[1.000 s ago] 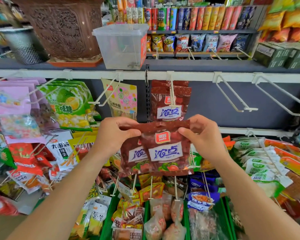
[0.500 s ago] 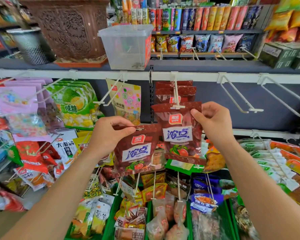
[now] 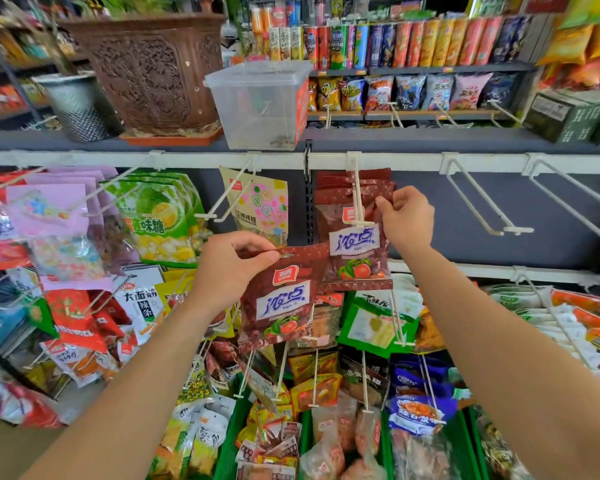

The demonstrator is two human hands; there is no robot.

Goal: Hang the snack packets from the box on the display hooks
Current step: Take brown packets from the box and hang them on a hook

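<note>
left hand [image 3: 232, 268], right hand [image 3: 407, 218]: packets [image 3: 281, 299], seemingly

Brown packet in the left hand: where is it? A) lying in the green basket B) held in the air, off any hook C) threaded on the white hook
B: the left hand pinches the brown packet by its top edge, lower left of the white hook where the right hand holds a second packet.
</note>
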